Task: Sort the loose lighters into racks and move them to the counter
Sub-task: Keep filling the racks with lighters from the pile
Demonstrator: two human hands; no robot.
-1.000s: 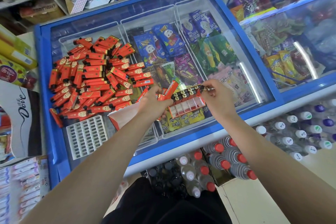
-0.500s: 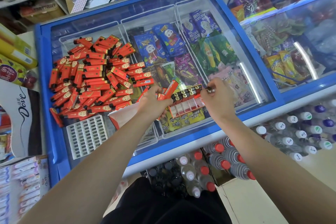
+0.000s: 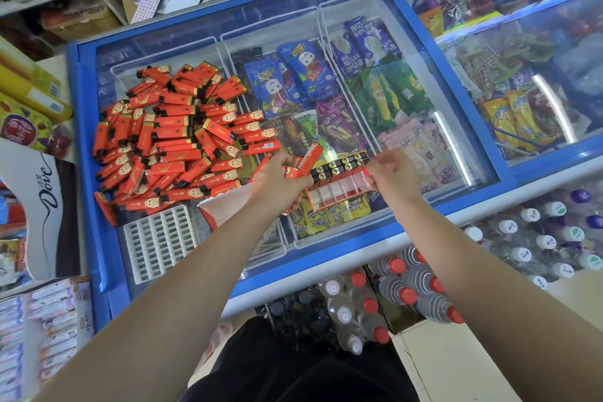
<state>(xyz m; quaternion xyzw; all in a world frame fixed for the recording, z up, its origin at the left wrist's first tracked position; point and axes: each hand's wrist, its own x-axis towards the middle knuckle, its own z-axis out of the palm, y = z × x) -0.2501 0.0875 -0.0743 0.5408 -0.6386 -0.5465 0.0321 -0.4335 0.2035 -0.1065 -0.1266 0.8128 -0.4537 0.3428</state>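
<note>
Over the freezer lid's (image 3: pixel 408 52) near edge, both hands hold a clear rack (image 3: pixel 339 188) with a row of lighters standing along its far side. The left hand (image 3: pixel 277 186) grips the rack's left end along with a few loose lighters (image 3: pixel 305 161); the right hand (image 3: pixel 393 179) pinches its right end. The pile (image 3: pixel 173 137) covers the lid's left part, and a white rack (image 3: pixel 160 243) lies empty at its near-left corner

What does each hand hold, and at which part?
Left hand: several loose red lighters, by their lower bodies. Right hand: the clear lighter rack, at its right end.
</note>
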